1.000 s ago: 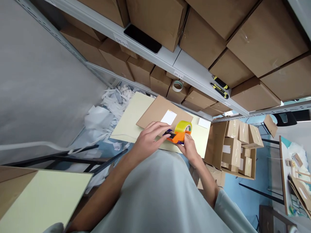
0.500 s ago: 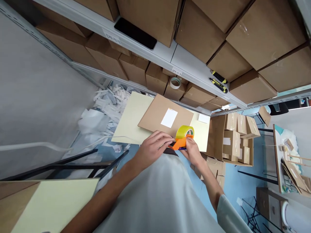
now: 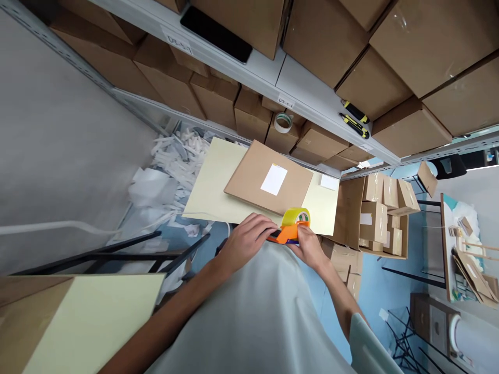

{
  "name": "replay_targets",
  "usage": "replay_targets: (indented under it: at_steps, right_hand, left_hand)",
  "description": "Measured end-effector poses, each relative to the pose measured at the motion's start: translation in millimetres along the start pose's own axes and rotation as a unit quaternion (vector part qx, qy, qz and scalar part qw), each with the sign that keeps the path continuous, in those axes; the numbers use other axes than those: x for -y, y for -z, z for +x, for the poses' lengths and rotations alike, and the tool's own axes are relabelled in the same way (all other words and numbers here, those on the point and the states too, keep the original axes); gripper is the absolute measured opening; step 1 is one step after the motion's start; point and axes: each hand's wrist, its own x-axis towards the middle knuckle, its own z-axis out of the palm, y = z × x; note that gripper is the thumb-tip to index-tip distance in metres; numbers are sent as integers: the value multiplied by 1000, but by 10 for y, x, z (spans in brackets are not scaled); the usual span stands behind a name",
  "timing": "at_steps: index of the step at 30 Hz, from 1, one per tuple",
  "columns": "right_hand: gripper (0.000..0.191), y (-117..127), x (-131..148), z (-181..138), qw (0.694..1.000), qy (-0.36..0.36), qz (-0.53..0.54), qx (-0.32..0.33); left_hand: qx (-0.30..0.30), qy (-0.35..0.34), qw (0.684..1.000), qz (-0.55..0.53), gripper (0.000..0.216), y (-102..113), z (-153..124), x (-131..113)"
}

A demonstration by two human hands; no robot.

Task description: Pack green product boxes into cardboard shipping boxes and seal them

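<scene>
Dispenser (image 3: pixel 287 234) at five o'clock from parcel (image 3: pixel 251 176), by near edge of counter (image 3: pixel 206 197). Right hand (image 3: pixel 311 248) clasps its three-o'clock end, apparently steadying it; left hand (image 3: pixel 248 236) bunched at nine o'clock, whether pinching tape (image 3: pixel 291 216) can't tell.

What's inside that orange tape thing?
A yellow tape roll sits in the orange dispenser, with its curved upper part showing. The dispenser's body and the right hand hide the rest of the roll, so I can't see what's down there.

From afar I see a carton (image 3: pixel 249 175) on the table (image 3: pixel 208 179), the tape dispenser (image 3: pixel 289 232) nearer, a shelf (image 3: pixel 306 78) farther, a box (image 3: pixel 350 214) right.
</scene>
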Motion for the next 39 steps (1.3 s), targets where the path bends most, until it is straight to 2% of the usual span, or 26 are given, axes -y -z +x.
replay_targets:
  at_steps: [5,10,13,18,21,27,32,39]
  right_hand:
    - [31,106,-276,-153,999,5,-25,42]
    - [40,127,-716,-469,991,-3,-74,109]
    - [43,142,-1062,-637,985,-9,-91,148]
    - [38,248,-1676,-705,975,-56,-133,166]
    - [37,258,-1933,-608,963,-90,-164,194]
    - [45,18,-2150,-380,949,-119,-196,215]
    - [51,-152,-2269,-291,950,-129,-214,186]
    - [71,-262,-2256,-143,925,-165,-266,215]
  left_hand:
    - [-25,51,998,-6,22,-354,-206,76]
    - [-23,147,988,-45,26,-898,-460,199]
    - [-44,189,979,-62,26,-1210,-606,283]
    - [-148,281,947,-51,25,-1494,-742,693]
    - [-167,305,935,-68,20,-1656,-732,1022]
    - [-211,346,910,-81,9,-1997,-677,1433]
    - [-209,337,916,-65,10,-2146,-666,1650]
    - [-256,330,908,-23,13,-2336,-506,1896]
